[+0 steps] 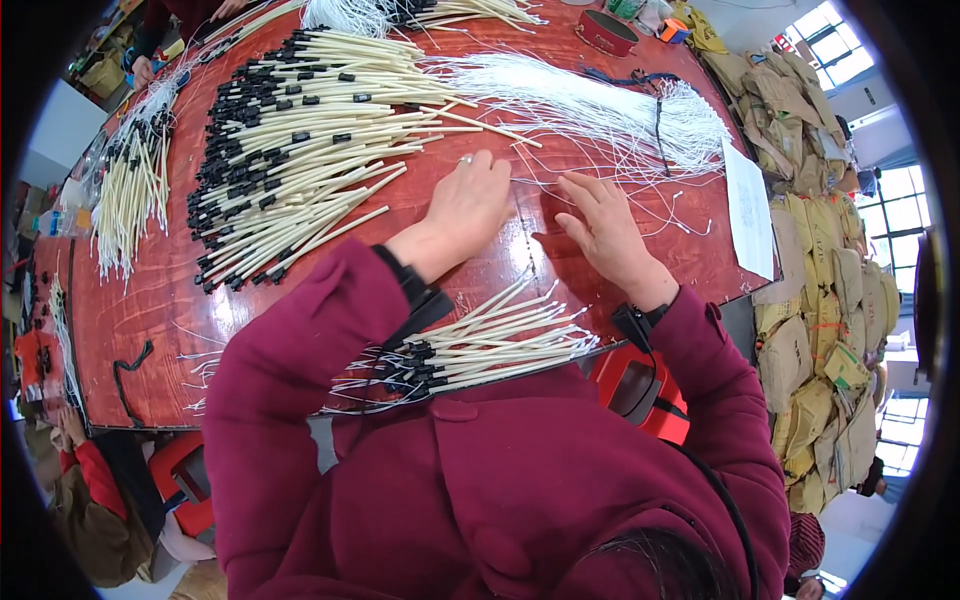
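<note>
My left hand, wearing a ring, is closed with its fingers curled over the red table, beside the free ends of a large pile of cream tubes with black connectors. Its fingertips are turned away, so what they pinch cannot be made out. My right hand is held low with its fingers stretched out and the thumb apart. Thin white wires from a long bundle of white wires trail near both hands. Closer to my body lies a smaller batch of wired cream tubes.
A paper sheet lies at the table's right edge. Another tube pile lies left, near a black cord. A round red container stands at the back. Stacked sacks are at right; other people sit at left.
</note>
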`<state>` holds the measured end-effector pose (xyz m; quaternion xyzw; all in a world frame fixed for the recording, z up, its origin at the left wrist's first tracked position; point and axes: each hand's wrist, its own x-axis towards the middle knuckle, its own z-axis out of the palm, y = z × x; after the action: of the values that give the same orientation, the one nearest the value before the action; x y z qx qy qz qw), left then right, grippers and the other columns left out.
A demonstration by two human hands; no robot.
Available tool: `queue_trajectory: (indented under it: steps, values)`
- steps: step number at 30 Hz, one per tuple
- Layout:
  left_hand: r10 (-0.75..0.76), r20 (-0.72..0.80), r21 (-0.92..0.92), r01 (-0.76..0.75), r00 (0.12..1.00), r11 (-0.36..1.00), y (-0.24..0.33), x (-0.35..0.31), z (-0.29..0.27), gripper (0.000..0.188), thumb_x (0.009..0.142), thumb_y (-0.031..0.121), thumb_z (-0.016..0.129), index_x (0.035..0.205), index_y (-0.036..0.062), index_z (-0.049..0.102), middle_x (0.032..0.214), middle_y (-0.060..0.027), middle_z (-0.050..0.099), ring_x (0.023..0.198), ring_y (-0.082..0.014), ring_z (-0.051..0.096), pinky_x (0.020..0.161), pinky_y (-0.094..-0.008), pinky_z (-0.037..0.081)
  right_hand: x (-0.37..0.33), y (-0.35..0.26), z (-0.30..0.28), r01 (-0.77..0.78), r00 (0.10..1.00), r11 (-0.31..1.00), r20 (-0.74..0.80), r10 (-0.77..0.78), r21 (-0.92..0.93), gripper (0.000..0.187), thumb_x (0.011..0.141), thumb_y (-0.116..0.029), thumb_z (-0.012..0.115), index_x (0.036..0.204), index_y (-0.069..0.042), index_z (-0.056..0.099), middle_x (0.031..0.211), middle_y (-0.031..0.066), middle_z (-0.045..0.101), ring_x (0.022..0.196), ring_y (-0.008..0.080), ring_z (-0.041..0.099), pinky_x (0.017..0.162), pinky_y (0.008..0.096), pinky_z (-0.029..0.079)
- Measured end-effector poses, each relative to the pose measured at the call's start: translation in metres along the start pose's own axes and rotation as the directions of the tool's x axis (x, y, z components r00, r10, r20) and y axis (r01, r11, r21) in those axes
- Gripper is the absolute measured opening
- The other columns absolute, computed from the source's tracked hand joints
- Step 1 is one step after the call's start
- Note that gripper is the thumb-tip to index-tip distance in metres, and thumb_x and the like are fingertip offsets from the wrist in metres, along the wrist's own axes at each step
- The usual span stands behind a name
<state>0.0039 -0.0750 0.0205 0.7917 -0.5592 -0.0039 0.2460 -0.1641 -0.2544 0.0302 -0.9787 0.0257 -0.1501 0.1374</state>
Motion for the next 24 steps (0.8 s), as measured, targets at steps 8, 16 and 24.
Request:
queue_trajectory:
  steps: [8,16,24]
  values:
    - [-0.082,0.080,0.050,0.079,0.993,0.996,-0.013,0.006,0.024,0.015,0.090,0.009,0.062,0.101,-0.0008,0.060,0.107,-0.0218,0.063,0.100,-0.0404,0.066,0.082,-0.0494,0.056,-0.007,-0.013,0.003,0.002,0.999,0.993,0.048,-0.008,0.122,0.044,0.097,-0.015,0.064,0.138,-0.001,0.057,0.136,0.0166,0.059,0.121,0.0359,0.054,0.105,0.0433,0.043]
    - [-0.175,0.174,-0.126,0.198,0.969,0.972,-0.018,-0.043,-0.027,0.017,0.091,0.013,0.066,0.103,0.0041,0.059,0.101,-0.0178,0.062,0.092,-0.0414,0.063,0.077,-0.0496,0.052,-0.006,-0.005,0.001,-0.078,0.997,0.987,0.032,0.074,0.140,0.041,0.097,-0.012,0.062,0.135,0.001,0.058,0.133,0.0181,0.061,0.117,0.0368,0.056,0.103,0.0426,0.044]
    - [0.133,-0.101,-0.085,-0.142,0.986,0.986,0.003,0.010,0.032,0.018,0.089,0.013,0.067,0.103,0.0062,0.060,0.104,-0.0162,0.059,0.083,-0.0406,0.065,0.074,-0.0508,0.053,-0.018,-0.002,0.016,-0.100,0.995,0.993,0.013,0.100,-0.060,0.036,0.096,-0.011,0.059,0.128,0.005,0.062,0.134,0.0192,0.061,0.116,0.0377,0.055,0.102,0.0446,0.045]
